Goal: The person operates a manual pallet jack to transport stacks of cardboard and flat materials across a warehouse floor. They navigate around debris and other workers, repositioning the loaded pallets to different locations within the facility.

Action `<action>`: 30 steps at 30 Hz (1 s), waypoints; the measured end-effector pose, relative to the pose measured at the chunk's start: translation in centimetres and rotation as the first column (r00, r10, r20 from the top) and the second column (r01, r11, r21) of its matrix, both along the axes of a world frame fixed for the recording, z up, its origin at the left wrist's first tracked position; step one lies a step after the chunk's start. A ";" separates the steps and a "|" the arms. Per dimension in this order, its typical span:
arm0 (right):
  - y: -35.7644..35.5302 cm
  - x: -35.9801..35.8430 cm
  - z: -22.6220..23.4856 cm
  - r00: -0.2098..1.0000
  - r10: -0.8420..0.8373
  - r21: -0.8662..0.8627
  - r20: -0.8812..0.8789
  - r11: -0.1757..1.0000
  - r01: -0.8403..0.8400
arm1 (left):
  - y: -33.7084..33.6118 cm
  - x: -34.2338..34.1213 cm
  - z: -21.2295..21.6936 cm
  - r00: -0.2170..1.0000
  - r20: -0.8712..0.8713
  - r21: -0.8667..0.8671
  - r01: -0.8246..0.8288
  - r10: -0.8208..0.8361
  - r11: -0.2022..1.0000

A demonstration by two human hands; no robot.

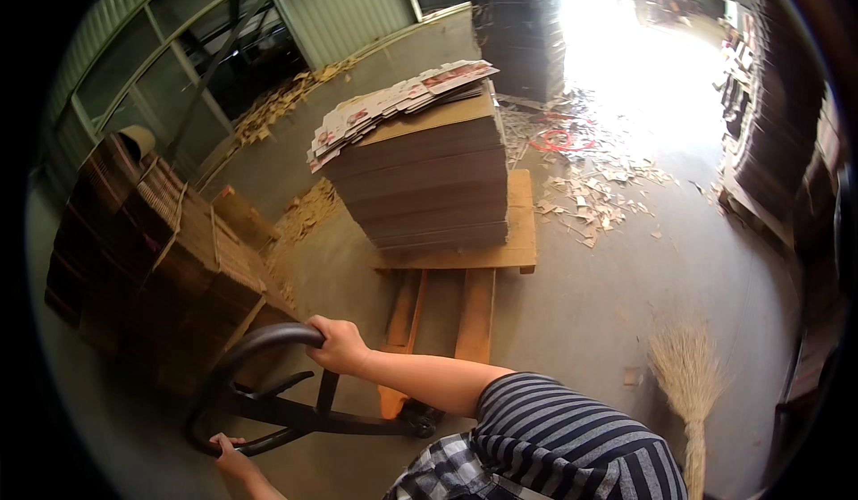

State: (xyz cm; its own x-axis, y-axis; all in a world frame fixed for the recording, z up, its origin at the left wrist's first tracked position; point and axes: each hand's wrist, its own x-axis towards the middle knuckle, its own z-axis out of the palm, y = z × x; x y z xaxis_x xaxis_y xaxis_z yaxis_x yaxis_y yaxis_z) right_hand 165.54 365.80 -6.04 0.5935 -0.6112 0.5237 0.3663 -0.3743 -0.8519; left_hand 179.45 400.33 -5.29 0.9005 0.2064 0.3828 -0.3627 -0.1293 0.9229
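Note:
My right hand is closed around the upper side of the black loop handle of a pallet jack. Lower down, my left hand grips the near side of the same loop. A small black lever sits inside the loop, apart from my fingers. The jack's orange forks run forward to a wooden pallet. On it stands a tall stack of flat cardboard, with printed sheets lying tilted and fanned on top.
Bundled cardboard stands close on the left. A straw broom is at the lower right. Paper scraps litter the floor beyond the pallet. A dark wrapped stack rises behind it, and more stacks line the right side.

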 end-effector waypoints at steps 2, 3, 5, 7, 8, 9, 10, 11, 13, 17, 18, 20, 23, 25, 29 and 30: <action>2.2 1.3 -0.2 0.997 -0.077 -0.012 0.023 0.997 0.077 | 2.0 5.9 -0.6 0.996 0.001 0.048 0.084 -0.084 0.995; 2.7 1.7 -0.6 0.991 -0.121 -0.016 0.051 0.992 0.122 | 1.3 7.9 -0.7 0.989 -0.005 0.049 0.145 -0.145 0.988; 4.0 2.7 -1.6 0.977 -0.192 -0.014 0.098 0.981 0.194 | -0.4 10.9 -0.7 0.968 -0.026 0.061 0.249 -0.248 0.967; 4.9 3.8 -2.3 0.966 -0.233 -0.025 0.110 0.971 0.237 | -1.0 14.3 -1.3 0.963 -0.052 0.097 0.270 -0.266 0.958; 5.2 4.5 -2.7 0.962 -0.250 -0.027 0.107 0.967 0.255 | -1.1 16.0 -1.9 0.960 -0.062 0.093 0.278 -0.273 0.956; 5.5 5.3 -3.1 0.956 -0.273 -0.028 0.110 0.960 0.277 | -1.8 17.5 -2.2 0.956 -0.066 0.090 0.291 -0.286 0.952; 5.7 6.1 -3.5 0.944 -0.308 -0.033 0.120 0.949 0.314 | -2.5 18.3 -2.3 0.947 -0.059 0.079 0.319 -0.315 0.945; 5.9 6.9 -4.0 0.931 -0.342 -0.038 0.131 0.936 0.349 | -3.0 19.8 -2.8 0.935 -0.059 0.083 0.353 -0.349 0.932; 5.9 8.7 -5.0 0.914 -0.381 -0.026 0.137 0.922 0.387 | -3.8 22.8 -3.9 0.915 -0.045 0.091 0.403 -0.401 0.911; 5.2 12.4 -7.3 0.896 -0.428 0.038 0.122 0.904 0.427 | -5.4 27.2 -6.6 0.901 0.018 0.017 0.433 -0.433 0.901; 4.6 13.5 -7.7 0.889 -0.440 0.056 0.130 0.898 0.436 | -5.9 27.5 -7.3 0.904 0.046 0.002 0.425 -0.425 0.905; 2.8 15.6 -8.1 0.879 -0.461 0.057 0.126 0.888 0.457 | -6.0 28.2 -8.1 0.918 0.034 0.007 0.396 -0.396 0.918; -1.3 19.5 -8.4 0.873 -0.478 0.033 0.095 0.878 0.477 | -6.5 28.0 -8.8 0.916 0.066 0.031 0.394 -0.395 0.919; -4.3 22.5 -9.5 0.878 -0.475 0.062 0.056 0.879 0.472 | -8.6 24.5 -8.5 0.925 0.096 0.025 0.367 -0.367 0.930; -7.1 26.9 -9.1 0.921 -0.386 0.156 -0.059 0.908 0.390 | -10.6 27.6 -8.8 0.922 0.066 0.004 0.381 -0.381 0.924; -7.0 27.8 -8.8 0.937 -0.336 0.179 -0.101 0.920 0.349 | -10.6 28.4 -8.0 0.927 0.054 0.051 0.368 -0.371 0.928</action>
State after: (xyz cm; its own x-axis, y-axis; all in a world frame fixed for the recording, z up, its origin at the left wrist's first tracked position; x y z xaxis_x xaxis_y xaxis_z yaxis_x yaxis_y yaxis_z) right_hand 193.39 358.78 -14.84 0.3597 -0.8679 0.3427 0.1844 -0.2939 -0.9379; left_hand 207.82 389.76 -13.31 0.8845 -0.1524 0.4410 -0.4476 -0.0106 0.8942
